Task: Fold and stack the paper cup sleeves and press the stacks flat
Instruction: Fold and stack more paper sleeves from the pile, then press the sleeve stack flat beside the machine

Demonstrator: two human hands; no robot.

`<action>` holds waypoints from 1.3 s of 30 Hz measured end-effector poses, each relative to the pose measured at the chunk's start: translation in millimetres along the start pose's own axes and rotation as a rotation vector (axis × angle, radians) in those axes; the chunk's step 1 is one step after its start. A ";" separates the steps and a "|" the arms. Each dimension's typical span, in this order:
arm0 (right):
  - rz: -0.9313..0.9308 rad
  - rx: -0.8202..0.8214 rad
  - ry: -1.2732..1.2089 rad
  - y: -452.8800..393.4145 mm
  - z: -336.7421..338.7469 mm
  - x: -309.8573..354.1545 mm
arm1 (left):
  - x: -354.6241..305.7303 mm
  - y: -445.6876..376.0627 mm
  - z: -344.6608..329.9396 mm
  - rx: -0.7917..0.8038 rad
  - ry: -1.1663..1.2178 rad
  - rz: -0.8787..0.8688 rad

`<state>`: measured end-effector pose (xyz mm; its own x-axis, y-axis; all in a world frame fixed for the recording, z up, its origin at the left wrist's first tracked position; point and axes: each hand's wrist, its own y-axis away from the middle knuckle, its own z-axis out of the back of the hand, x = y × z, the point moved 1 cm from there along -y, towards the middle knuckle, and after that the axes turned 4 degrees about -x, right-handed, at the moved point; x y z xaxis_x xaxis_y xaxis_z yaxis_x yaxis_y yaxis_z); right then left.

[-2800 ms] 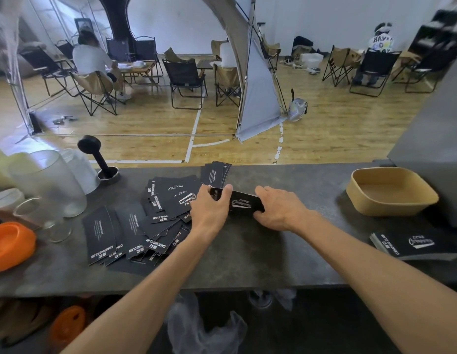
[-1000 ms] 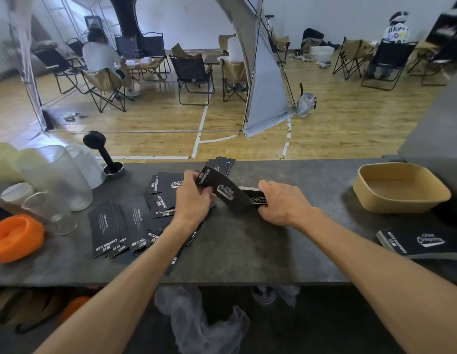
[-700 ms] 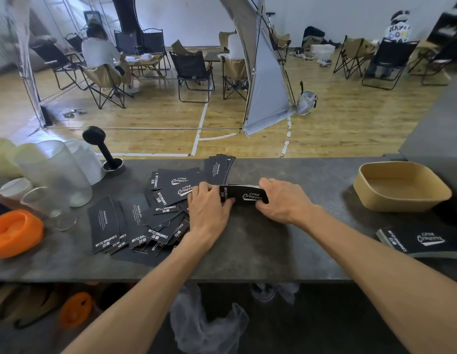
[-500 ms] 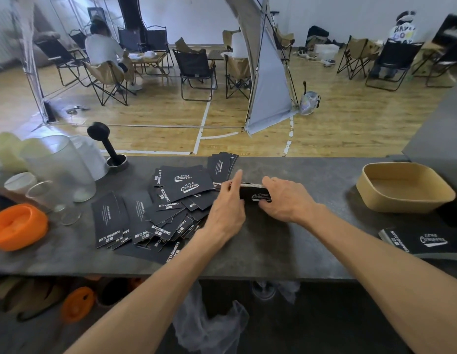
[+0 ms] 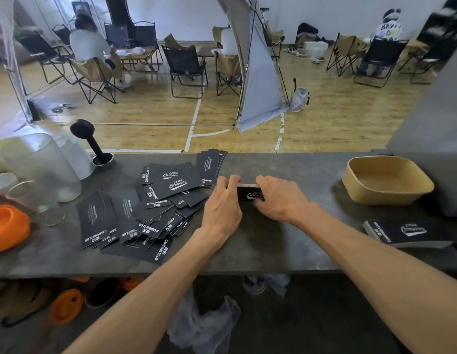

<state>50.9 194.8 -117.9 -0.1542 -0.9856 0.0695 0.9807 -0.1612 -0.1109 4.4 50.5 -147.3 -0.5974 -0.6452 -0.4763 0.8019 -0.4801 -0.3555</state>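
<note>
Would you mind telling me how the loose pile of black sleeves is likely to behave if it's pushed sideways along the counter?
The loose pile of sleeves lies fanned and overlapping, so it would probably slide apart rather than move together. The sleeves look thin and flat, likely light and bendy. The counter looks smooth, so they may skid easily.

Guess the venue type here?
Likely a pop-up camping-themed café counter in an indoor hall: black printed paper cup sleeves spread across a dark grey stone-look counter, folding camp chairs on a line-marked wooden floor, and a grey tent panel.
</note>
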 end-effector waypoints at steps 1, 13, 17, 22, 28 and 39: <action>0.001 -0.003 0.002 2.5 -3.0 -0.6 | -0.8 1.7 -4.2 0.014 -0.021 -0.019; -0.116 0.115 -0.261 24.1 49.3 -62.6 | -73.3 -3.8 -6.0 -0.010 -0.102 -0.200; -0.181 0.172 -0.378 66.1 86.1 -130.1 | -140.0 -3.8 -18.8 0.044 -0.065 -0.295; -0.242 0.110 -0.375 117.0 104.0 -209.8 | -216.8 4.4 -42.8 0.121 -0.100 -0.374; -0.176 0.088 -0.312 150.5 106.9 -260.9 | -268.4 13.2 -66.0 0.166 -0.173 -0.345; 0.060 0.269 -0.092 183.2 72.9 -275.3 | -276.5 28.3 -91.8 0.454 -0.291 -0.169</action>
<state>281.8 440.3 -85.1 -0.0951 -0.9822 0.1617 0.9863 -0.0710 0.1487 192.2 269.8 -99.5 -0.7441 -0.6438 -0.1783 0.6537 -0.7568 0.0046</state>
